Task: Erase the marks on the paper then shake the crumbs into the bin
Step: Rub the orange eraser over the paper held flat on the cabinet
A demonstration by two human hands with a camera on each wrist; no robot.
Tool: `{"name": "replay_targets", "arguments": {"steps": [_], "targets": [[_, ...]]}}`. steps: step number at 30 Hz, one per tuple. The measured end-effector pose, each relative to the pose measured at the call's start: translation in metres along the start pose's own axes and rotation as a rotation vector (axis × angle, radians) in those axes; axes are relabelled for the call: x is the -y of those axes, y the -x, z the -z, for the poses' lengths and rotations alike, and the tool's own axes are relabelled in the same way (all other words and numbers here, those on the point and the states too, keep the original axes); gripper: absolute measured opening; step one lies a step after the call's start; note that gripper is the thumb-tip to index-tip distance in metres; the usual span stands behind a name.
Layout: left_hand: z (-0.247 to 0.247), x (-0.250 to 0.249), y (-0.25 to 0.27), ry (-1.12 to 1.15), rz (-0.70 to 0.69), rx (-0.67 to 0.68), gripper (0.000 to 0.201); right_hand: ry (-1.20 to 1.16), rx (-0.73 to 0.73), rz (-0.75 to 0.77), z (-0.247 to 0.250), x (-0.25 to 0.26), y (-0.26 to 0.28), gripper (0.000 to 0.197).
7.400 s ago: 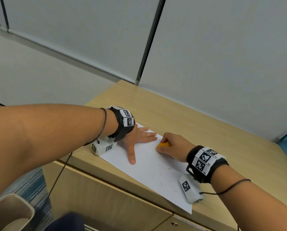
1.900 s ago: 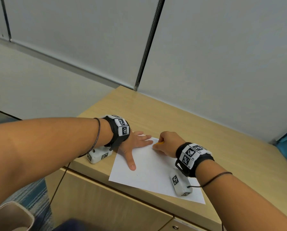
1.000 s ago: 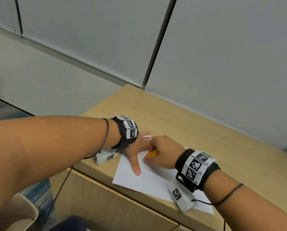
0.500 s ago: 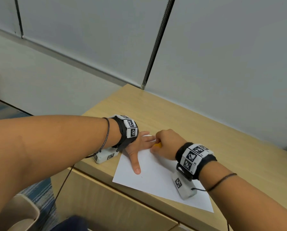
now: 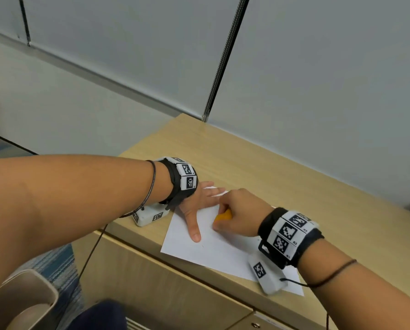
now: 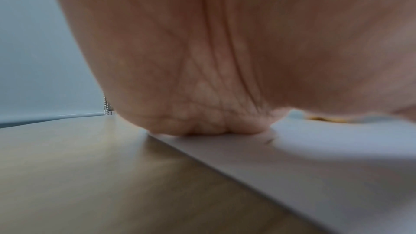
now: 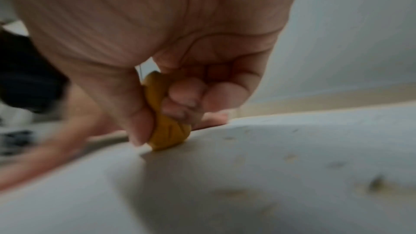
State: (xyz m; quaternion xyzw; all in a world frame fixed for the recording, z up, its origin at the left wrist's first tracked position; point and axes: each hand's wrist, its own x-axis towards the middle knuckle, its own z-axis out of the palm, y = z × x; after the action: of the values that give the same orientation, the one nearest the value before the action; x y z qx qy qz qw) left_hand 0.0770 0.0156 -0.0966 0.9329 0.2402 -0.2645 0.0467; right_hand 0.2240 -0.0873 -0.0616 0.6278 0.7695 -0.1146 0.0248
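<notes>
Right hand (image 5: 238,214) pinches the orange eraser (image 5: 223,216) onto the paper (image 5: 223,248), just beside the left hand (image 5: 199,203), spread flat, pinning the sheet to the bench (image 5: 282,177)

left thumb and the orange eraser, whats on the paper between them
Only bare white paper lies between the left hand's thumb and the orange eraser pinched by the right hand, as the head view shows; the thumb and eraser are apart.
</notes>
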Motion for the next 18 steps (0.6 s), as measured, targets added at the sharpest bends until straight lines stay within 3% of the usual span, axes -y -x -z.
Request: {"name": "replay_targets", "arguments": {"steps": [3, 6, 11, 15, 18], "targets": [[-0.002, 0.002, -0.002, -0.026, 0.006, 0.008, 0.139, 0.014, -0.062, -0.029, -0.002, -0.005, -0.002, 0.021], [0.0, 0.0, 0.0, -0.006, 0.007, 0.008, 0.139, 0.018, 0.061, 0.108, -0.01, 0.016, 0.016, 0.026], [-0.003, 0.002, -0.003, -0.004, 0.019, 0.001, 0.141, 0.013, -0.058, -0.111, 0.005, -0.018, -0.002, 0.023], [0.001, -0.001, -0.001, 0.003, -0.001, 0.003, 0.135, 0.0, 0.048, 0.082, -0.011, 0.016, 0.013, 0.027], [0.0, 0.0, -0.001, -0.003, -0.003, -0.006, 0.141, -0.002, 0.002, -0.014, 0.0, 0.001, 0.0, 0.027]]}}
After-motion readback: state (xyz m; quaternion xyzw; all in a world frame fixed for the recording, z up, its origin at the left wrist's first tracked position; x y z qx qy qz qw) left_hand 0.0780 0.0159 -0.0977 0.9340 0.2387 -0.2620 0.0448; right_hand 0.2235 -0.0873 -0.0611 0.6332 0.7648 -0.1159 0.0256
